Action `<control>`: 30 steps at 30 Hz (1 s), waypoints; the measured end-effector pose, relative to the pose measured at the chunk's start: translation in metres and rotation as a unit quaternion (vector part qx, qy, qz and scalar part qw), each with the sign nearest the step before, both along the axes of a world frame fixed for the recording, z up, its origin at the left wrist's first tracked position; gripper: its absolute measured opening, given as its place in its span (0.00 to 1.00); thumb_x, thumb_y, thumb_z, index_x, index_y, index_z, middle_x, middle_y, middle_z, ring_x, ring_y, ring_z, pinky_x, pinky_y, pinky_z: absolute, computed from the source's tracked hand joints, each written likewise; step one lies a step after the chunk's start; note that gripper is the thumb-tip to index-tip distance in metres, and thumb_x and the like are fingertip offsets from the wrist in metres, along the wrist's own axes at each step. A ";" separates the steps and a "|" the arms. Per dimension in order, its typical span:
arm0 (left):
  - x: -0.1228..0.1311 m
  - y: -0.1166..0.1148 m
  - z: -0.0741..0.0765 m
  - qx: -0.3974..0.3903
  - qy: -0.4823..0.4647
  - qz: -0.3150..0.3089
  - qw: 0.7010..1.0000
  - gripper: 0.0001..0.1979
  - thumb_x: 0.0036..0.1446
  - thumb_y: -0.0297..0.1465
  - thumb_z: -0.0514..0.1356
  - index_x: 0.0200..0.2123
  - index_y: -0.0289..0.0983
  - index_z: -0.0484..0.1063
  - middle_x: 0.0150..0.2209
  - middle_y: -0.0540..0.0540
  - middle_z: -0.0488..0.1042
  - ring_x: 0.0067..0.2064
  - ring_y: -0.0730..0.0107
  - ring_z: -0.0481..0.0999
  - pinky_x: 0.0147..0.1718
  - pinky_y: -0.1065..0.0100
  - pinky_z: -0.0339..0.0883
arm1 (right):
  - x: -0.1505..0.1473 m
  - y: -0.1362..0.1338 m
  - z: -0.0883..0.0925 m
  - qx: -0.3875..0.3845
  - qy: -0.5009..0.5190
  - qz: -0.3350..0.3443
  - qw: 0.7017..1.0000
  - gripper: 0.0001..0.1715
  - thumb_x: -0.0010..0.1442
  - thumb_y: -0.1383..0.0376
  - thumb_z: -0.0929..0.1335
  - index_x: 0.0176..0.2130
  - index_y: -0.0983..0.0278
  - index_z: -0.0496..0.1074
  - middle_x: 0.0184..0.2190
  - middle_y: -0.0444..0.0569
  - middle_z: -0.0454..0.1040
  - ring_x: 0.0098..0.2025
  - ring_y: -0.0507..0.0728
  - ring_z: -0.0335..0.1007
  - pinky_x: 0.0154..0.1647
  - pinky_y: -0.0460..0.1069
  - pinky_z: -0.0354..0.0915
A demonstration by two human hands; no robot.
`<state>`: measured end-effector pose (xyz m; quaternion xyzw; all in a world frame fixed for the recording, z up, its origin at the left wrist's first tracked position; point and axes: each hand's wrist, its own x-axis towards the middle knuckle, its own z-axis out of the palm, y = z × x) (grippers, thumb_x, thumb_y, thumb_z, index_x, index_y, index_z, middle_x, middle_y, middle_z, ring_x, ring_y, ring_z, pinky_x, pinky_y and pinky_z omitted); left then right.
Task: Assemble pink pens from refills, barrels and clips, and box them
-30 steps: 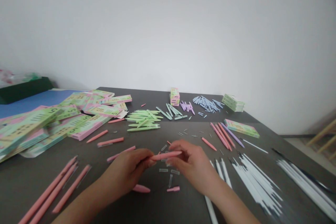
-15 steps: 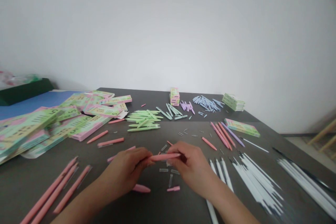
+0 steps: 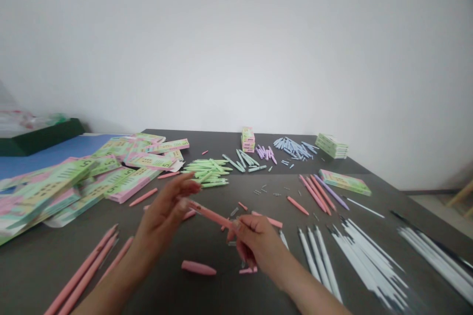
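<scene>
A: What do the two hands have hold of?
B: One pink pen [image 3: 212, 215] between them, lifted a little above the dark table [image 3: 216, 296] and slanting down from left to right

A: How is the left hand [image 3: 162, 216] set?
B: Half open. Its thumb and first fingertips pinch the pen's upper end, and the other fingers spread loosely above it

A: And the right hand [image 3: 258, 243]?
B: More closed, with the fingers curled around the pen's lower end. The picture is blurred there, so I cannot tell whether it grips anything else

A: What lies just under them?
B: A loose pink cap [image 3: 198, 267] on the table between the forearms, and a small pink piece [image 3: 247, 270] touching or just beside the right hand's lower edge

A: Further out?
B: To the near left, long pink pens [image 3: 86, 268] lie side by side. To the right, white refills [image 3: 354, 253] lie in rows. Behind the left hand there is a heap of green pens [image 3: 207, 170], and left of that a loose spread of pink-and-green boxes [image 3: 74, 179]

A: And at the back?
B: A small stack of boxes [image 3: 247, 139], purple parts [image 3: 264, 151] just beside it, then blue parts [image 3: 291, 145]. Nearer, on the right, more pink pens [image 3: 314, 191] lie next to one flat box [image 3: 343, 181]
</scene>
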<state>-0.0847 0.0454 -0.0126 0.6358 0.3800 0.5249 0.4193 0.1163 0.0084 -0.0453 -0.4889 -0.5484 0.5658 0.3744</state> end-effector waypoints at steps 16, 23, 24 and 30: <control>0.019 -0.012 -0.007 -0.349 -0.384 -0.283 0.807 0.22 0.61 0.35 0.39 0.42 0.37 0.71 0.15 0.57 0.57 0.12 0.82 0.38 0.11 0.75 0.43 | -0.042 -0.018 -0.025 -0.106 0.170 0.174 0.964 0.32 0.47 0.40 0.67 0.25 0.68 0.66 0.21 0.44 0.67 0.15 0.45 0.60 0.11 0.39 0.54; 0.020 -0.013 -0.004 -0.370 -0.366 -0.268 0.811 0.23 0.61 0.42 0.40 0.40 0.37 0.70 0.17 0.56 0.58 0.13 0.84 0.37 0.11 0.77 0.40 | -0.043 -0.020 -0.030 -0.086 0.164 0.171 0.968 0.33 0.44 0.41 0.69 0.29 0.69 0.70 0.18 0.41 0.64 0.17 0.46 0.61 0.14 0.40 0.59; 0.020 -0.013 -0.004 -0.372 -0.363 -0.271 0.811 0.22 0.62 0.41 0.40 0.40 0.37 0.69 0.17 0.56 0.58 0.13 0.84 0.37 0.11 0.77 0.40 | -0.043 -0.020 -0.029 -0.091 0.164 0.175 0.967 0.33 0.44 0.41 0.69 0.29 0.69 0.70 0.18 0.41 0.64 0.17 0.46 0.61 0.14 0.40 0.59; 0.019 -0.010 -0.008 -0.357 -0.386 -0.264 0.808 0.21 0.62 0.36 0.38 0.37 0.38 0.69 0.18 0.56 0.59 0.13 0.83 0.37 0.10 0.78 0.40 | -0.041 -0.022 -0.024 -0.077 0.143 0.171 0.972 0.32 0.46 0.41 0.68 0.28 0.69 0.71 0.19 0.42 0.64 0.16 0.45 0.58 0.14 0.39 0.55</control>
